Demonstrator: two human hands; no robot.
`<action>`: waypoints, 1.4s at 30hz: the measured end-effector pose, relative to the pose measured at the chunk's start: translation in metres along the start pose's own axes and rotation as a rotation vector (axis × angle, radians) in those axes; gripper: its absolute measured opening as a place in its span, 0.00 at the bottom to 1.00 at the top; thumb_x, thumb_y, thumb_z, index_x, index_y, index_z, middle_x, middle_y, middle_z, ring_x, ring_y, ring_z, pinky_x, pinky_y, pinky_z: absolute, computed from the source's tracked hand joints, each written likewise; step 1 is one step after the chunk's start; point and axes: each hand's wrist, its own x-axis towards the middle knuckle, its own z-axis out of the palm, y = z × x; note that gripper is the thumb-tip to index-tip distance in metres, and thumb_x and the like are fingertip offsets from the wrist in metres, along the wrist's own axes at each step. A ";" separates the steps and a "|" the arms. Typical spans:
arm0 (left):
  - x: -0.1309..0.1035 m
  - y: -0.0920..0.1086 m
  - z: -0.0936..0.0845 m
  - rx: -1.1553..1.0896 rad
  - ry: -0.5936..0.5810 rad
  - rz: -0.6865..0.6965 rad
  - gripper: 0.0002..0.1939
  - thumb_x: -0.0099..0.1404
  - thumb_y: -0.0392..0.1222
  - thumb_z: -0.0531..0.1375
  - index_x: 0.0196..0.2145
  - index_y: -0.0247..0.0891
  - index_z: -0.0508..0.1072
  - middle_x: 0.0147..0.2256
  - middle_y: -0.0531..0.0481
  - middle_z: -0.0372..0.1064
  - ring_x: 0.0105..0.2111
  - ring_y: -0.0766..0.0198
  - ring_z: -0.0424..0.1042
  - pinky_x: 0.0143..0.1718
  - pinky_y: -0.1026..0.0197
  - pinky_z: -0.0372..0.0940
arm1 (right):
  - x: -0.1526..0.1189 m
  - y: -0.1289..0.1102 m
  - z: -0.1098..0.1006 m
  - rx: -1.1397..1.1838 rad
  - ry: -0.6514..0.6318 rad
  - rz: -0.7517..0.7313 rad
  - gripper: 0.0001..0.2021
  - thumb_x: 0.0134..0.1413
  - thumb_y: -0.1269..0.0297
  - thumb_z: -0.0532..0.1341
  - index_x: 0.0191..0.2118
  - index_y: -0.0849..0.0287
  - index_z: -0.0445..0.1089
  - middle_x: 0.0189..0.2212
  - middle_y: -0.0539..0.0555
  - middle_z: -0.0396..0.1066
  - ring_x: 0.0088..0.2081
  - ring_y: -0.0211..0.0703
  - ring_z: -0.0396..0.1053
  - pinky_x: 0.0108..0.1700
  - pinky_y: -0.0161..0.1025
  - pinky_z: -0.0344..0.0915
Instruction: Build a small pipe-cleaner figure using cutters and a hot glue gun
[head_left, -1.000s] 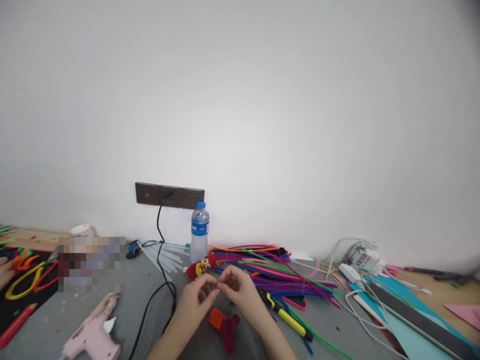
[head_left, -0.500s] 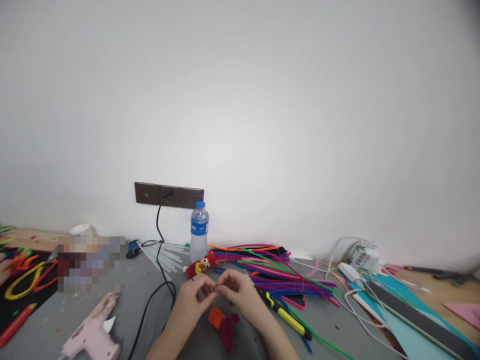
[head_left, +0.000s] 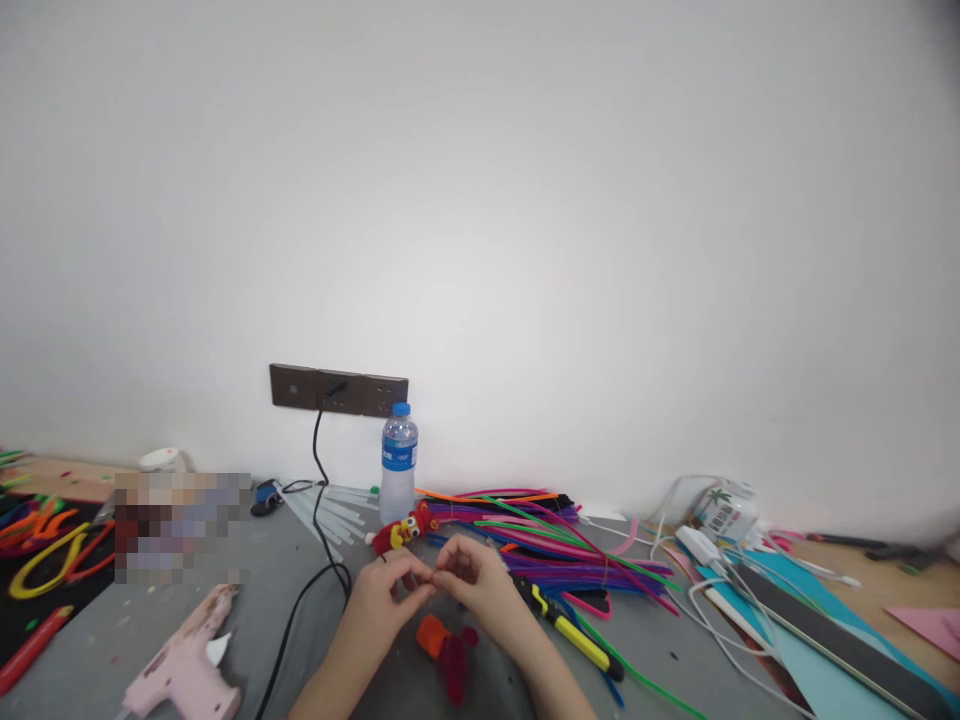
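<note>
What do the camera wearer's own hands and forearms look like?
The left hand and right hand are ungloved, and the forearms are bare as far as they show: no sleeve, watch or bracelet. A small dark spot shows on the left hand, too small to tell whether it is a ring.

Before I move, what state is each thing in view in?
Left hand, fingertips meeting the right's, contents unclear
Right hand, fingers bent, contents unclear
Bottle, upright, cap on
Plug, in the wall socket
Glue gun, lying down, not held
Glue sticks, loose, fanned out
Pipe cleaners, heaped
Red toy, tilted
Orange-and-red piece, lying unheld
</note>
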 end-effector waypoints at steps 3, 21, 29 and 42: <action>0.000 0.000 0.000 -0.005 0.012 0.009 0.04 0.54 0.38 0.63 0.25 0.40 0.78 0.25 0.50 0.76 0.25 0.62 0.71 0.25 0.65 0.61 | -0.001 -0.003 -0.001 0.028 -0.015 0.008 0.09 0.43 0.62 0.67 0.26 0.58 0.67 0.21 0.46 0.67 0.24 0.37 0.62 0.28 0.34 0.56; -0.003 0.005 -0.004 0.033 -0.055 0.068 0.07 0.60 0.36 0.61 0.31 0.41 0.82 0.29 0.47 0.78 0.30 0.59 0.73 0.32 0.62 0.66 | -0.011 -0.016 -0.010 -0.006 -0.158 -0.021 0.08 0.52 0.64 0.63 0.39 0.57 0.68 0.22 0.43 0.61 0.25 0.36 0.57 0.29 0.33 0.51; -0.004 0.011 -0.005 0.081 -0.068 0.101 0.09 0.60 0.33 0.58 0.30 0.39 0.79 0.30 0.48 0.76 0.32 0.60 0.72 0.34 0.62 0.65 | -0.013 -0.017 -0.010 0.075 -0.213 0.017 0.12 0.51 0.65 0.63 0.43 0.57 0.65 0.24 0.43 0.63 0.26 0.34 0.58 0.30 0.32 0.51; -0.004 0.012 -0.001 -0.002 -0.155 -0.005 0.08 0.61 0.35 0.57 0.28 0.37 0.76 0.25 0.51 0.72 0.27 0.63 0.69 0.28 0.66 0.58 | -0.009 0.000 -0.027 0.162 -0.214 0.127 0.18 0.44 0.54 0.69 0.38 0.57 0.67 0.23 0.46 0.72 0.26 0.38 0.68 0.33 0.35 0.59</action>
